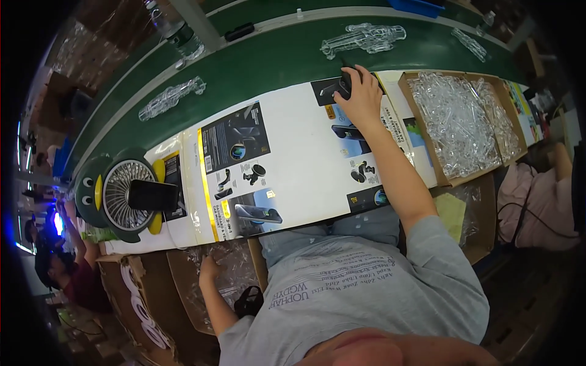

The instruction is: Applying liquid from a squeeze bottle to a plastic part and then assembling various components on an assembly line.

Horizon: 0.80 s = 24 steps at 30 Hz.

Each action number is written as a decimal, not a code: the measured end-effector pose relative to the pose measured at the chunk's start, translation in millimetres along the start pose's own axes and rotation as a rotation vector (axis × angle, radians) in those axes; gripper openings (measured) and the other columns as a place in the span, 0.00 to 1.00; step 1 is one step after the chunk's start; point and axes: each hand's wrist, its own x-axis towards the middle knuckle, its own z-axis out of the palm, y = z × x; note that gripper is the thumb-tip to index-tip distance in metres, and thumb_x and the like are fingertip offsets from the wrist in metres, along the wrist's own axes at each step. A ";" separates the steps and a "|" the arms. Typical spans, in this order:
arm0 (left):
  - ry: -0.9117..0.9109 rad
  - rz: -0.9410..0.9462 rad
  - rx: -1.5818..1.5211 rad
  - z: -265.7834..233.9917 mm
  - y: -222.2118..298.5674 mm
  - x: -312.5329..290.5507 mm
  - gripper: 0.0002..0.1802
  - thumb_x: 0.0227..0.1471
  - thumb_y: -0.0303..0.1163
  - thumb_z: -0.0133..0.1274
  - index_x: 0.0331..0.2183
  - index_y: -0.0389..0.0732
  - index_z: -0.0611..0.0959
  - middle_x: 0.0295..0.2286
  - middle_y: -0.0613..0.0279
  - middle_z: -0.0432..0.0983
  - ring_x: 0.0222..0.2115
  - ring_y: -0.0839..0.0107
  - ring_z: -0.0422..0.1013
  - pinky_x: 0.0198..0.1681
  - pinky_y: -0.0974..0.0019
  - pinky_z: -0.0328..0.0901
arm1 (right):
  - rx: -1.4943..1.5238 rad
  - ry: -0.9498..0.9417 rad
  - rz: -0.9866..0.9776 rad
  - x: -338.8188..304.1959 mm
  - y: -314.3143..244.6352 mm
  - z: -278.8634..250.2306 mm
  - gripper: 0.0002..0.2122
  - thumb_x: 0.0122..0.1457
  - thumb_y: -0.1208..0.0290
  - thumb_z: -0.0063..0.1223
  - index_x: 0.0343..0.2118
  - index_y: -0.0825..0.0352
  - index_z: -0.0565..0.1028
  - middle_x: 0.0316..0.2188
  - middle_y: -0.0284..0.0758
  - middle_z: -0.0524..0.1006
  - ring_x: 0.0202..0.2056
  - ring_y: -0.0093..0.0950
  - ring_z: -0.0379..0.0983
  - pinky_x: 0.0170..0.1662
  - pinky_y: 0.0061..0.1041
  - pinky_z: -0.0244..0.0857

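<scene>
My right hand is at the far edge of the printed white cardboard sheet, its fingers curled around a small black object whose kind I cannot make out. Low on the left, my left hand reaches down into a cardboard box of clear plastic pieces. Its fingers are mostly hidden there. Just beyond my right hand, a clear plastic assembly lies on the green conveyor belt.
A penguin-shaped fan with a black phone in front stands left. On the right, an open carton holds many clear parts. More clear assemblies and a water bottle are at the far side. People sit on both sides.
</scene>
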 end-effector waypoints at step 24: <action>0.096 1.017 -1.570 -150.8 243.6 -14.0 0.45 0.33 0.35 0.61 0.53 0.40 0.56 0.48 0.45 0.56 0.41 0.59 0.66 0.39 0.57 0.69 | 1.217 0.388 0.557 42.0 55.4 -4.2 0.11 0.48 0.72 0.58 0.35 0.64 0.71 0.29 0.27 0.69 0.32 0.18 0.66 0.36 0.20 0.63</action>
